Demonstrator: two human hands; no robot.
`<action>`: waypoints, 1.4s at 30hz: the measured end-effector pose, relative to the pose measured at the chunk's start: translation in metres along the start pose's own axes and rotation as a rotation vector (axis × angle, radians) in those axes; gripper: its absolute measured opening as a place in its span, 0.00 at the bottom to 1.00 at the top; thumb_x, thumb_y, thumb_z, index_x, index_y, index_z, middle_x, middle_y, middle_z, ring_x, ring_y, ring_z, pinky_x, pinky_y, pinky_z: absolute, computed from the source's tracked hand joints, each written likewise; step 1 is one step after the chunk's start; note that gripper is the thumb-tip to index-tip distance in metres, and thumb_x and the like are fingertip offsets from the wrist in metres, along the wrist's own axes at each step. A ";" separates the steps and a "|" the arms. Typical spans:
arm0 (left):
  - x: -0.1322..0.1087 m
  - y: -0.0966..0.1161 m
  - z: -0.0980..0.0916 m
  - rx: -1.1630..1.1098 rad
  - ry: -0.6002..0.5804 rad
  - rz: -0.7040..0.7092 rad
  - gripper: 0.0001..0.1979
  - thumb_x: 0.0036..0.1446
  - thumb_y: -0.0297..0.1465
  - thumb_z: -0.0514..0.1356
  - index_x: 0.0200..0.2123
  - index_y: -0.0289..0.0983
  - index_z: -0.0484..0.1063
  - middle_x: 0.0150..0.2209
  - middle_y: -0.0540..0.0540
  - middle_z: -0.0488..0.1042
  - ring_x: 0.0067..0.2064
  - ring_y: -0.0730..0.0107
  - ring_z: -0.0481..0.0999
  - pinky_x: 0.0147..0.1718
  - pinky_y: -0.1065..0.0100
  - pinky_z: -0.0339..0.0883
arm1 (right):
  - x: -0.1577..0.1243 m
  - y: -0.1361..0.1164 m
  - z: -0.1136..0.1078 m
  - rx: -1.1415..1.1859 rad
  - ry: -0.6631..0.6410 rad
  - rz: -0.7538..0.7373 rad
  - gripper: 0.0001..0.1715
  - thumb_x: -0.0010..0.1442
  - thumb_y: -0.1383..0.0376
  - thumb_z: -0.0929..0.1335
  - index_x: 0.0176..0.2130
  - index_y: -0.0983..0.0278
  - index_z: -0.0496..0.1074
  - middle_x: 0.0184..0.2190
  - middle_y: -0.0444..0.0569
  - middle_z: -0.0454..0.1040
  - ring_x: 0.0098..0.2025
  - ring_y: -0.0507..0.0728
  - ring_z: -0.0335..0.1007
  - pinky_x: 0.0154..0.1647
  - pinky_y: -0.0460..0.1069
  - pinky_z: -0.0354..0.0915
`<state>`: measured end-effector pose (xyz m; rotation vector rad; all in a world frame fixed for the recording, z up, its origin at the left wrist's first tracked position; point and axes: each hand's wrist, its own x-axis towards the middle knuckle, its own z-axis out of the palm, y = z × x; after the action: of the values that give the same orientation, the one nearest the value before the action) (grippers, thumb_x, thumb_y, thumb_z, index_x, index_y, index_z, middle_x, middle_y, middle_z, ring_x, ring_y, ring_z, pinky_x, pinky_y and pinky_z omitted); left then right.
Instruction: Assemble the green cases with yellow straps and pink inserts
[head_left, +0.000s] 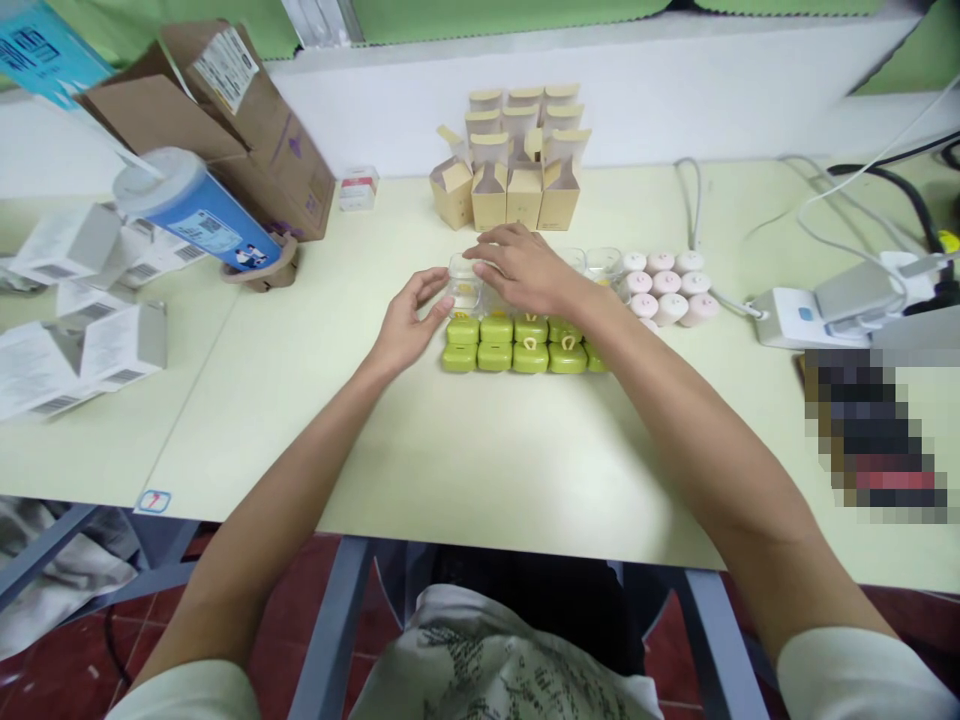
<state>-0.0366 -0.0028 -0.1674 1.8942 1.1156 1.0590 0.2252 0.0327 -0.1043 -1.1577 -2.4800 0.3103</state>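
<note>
bare table front (465, 460), tan cartons (506, 190) crowding behind; cables (825, 200) right

The small box (465, 287) under my fingers (491, 248) was clear, glossy plastic. The green cases (495, 345) beside it were plastic too, smooth and shiny. The pink caps (667, 285) looked matt. The tan cartons (506, 190) behind were plain matt card, and the big brown box (255, 120) was rough corrugated cardboard. The counter (450, 450) was smooth, pale and matt. The blue tube (202, 215) had a glossy printed skin, and the white cartons (82, 340) were thin card.
</note>
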 end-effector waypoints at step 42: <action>-0.030 0.103 0.049 0.806 -0.240 0.593 0.23 0.73 0.43 0.67 0.64 0.38 0.78 0.59 0.34 0.83 0.67 0.33 0.72 0.63 0.37 0.68 | -0.161 -0.026 -0.051 -0.415 0.006 -0.002 0.38 0.73 0.39 0.72 0.65 0.62 0.81 0.59 0.63 0.82 0.64 0.80 0.64 0.61 0.69 0.59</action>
<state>0.0337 -0.0778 -0.1093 3.0326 0.9228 0.6582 0.3238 -0.1064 -0.0896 -1.3042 -2.6132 -0.2221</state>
